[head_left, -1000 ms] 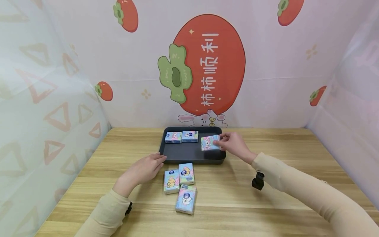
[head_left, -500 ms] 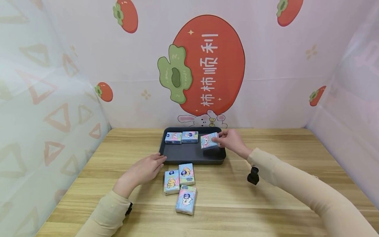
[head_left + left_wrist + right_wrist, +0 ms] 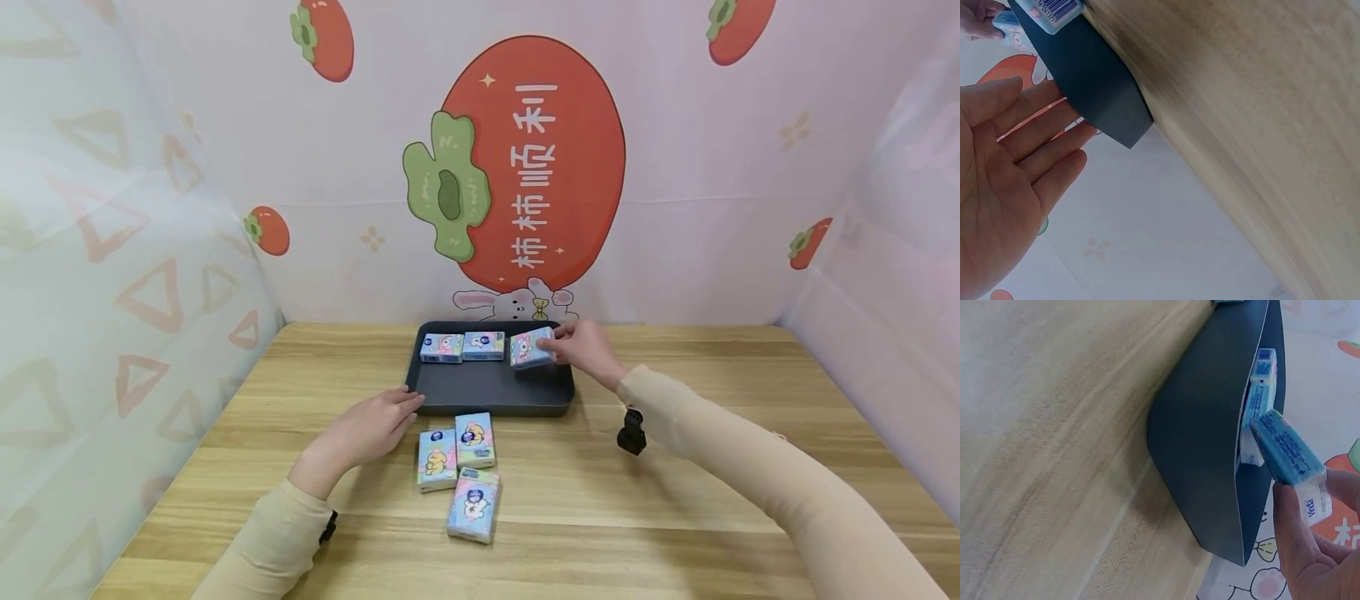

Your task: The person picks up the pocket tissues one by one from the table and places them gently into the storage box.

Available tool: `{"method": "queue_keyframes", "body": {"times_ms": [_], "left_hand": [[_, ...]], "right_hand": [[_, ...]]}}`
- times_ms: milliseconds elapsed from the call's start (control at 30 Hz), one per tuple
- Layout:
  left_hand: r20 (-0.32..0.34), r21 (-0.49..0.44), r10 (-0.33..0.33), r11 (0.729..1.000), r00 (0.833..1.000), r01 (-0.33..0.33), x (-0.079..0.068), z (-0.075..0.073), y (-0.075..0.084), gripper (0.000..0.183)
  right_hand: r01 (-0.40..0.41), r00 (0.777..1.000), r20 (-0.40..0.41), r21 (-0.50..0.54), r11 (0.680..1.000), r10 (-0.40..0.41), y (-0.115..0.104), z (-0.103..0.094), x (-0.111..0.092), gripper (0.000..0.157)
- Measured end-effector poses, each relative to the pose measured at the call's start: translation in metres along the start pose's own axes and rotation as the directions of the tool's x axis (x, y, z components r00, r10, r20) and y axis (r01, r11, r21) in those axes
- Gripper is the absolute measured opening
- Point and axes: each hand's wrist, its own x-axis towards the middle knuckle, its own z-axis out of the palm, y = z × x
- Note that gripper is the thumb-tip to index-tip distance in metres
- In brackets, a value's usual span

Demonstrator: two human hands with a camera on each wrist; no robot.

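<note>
The right hand (image 3: 588, 350) pinches a tissue packet (image 3: 531, 347) by its right end, fingers clamped on it, and holds it over the back right part of the dark tray (image 3: 487, 406). Gripping only that end probably leaves the rest clear of the fingers in the narrow space beside the neighbouring packet (image 3: 483, 345). The left hand (image 3: 367, 429) has straight fingers, slightly apart, their tips touching the tray's near left corner, likely to steady it.

The held packet's long axis runs roughly left to right, tilted, with its right end farther back and higher; its free end points left, toward the row, and its printed face is up. Whether it touches the neighbour cannot be told. That neighbour and the leftmost packet (image 3: 441, 348) lie end to end along the back wall, perhaps to keep the front of the tray free. On the worktop (image 3: 675, 517), three loose packets (image 3: 475, 439) sit just before the tray, face up, their long axes running mostly front to back
</note>
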Motion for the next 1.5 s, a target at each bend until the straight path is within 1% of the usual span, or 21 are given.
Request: {"method": "queue_keyframes", "body": {"times_ms": [200, 300, 433, 733, 1067, 1500], "left_hand": [[0.008, 0.002, 0.000, 1.000, 1.000, 0.000, 0.002, -0.001, 0.000, 0.035], [0.014, 0.002, -0.001, 1.000, 1.000, 0.001, 0.003, -0.001, 0.000, 0.035], [0.019, 0.003, 0.000, 1.000, 1.000, 0.000, 0.003, -0.002, 0.001, 0.036], [-0.002, 0.012, 0.018, 1.000, 1.000, -0.018, 0.002, 0.000, 0.000, 0.035], [0.013, 0.003, 0.007, 1.000, 1.000, -0.007, 0.001, 0.000, 0.000, 0.035], [0.001, 0.001, 0.000, 1.000, 1.000, 0.000, 0.001, 0.001, 0.000, 0.035]], "right_hand": [[0.019, 1.000, -0.024, -0.045, 0.999, -0.020, -0.002, 0.000, 0.005, 0.049], [0.013, 0.999, -0.031, -0.064, 0.998, -0.015, -0.002, 0.000, 0.007, 0.046], [0.005, 1.000, -0.031, -0.062, 0.998, -0.007, -0.002, 0.002, 0.010, 0.045], [-0.007, 0.999, -0.042, -0.083, 0.997, 0.004, 0.000, 0.005, 0.019, 0.037], [-0.036, 0.999, -0.030, -0.056, 0.998, 0.034, -0.002, 0.006, 0.022, 0.036], [-0.068, 0.997, -0.036, -0.086, 0.994, 0.065, 0.002, 0.008, 0.032, 0.039]]}}
